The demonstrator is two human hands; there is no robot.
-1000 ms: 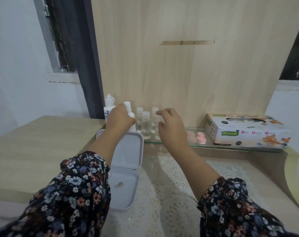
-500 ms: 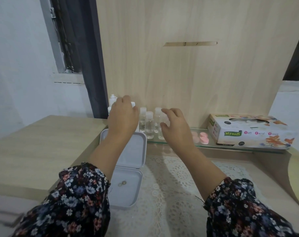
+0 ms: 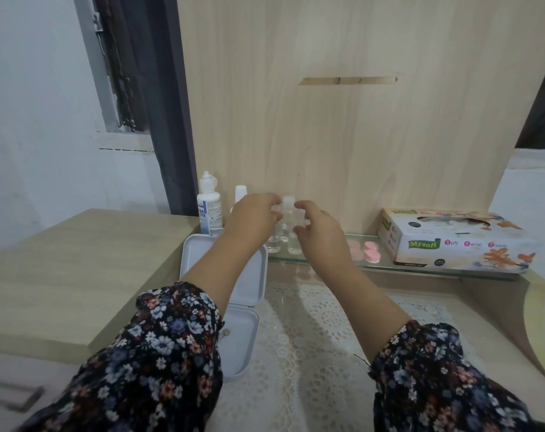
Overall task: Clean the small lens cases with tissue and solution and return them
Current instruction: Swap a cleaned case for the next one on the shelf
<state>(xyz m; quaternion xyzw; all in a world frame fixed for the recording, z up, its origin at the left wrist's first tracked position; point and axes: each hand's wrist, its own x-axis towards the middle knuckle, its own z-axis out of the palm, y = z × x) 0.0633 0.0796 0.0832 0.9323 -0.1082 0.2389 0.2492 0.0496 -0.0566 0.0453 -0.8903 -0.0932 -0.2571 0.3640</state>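
Left hand [image 3: 256, 217]: fingers curled at the small clear bottles [image 3: 288, 227], grip unclear.
Right hand [image 3: 319, 232]: likewise curled there, hold uncertain.

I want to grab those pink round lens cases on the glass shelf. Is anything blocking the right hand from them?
Nothing visible blocks it. The pink round lens cases sit in the open on the glass shelf, just right of the right hand, beside the tissue box.

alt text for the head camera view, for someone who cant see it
Both hands, left hand and right hand, reach small clear bottles on a glass shelf. An open white case lies below; a tissue box sits right.
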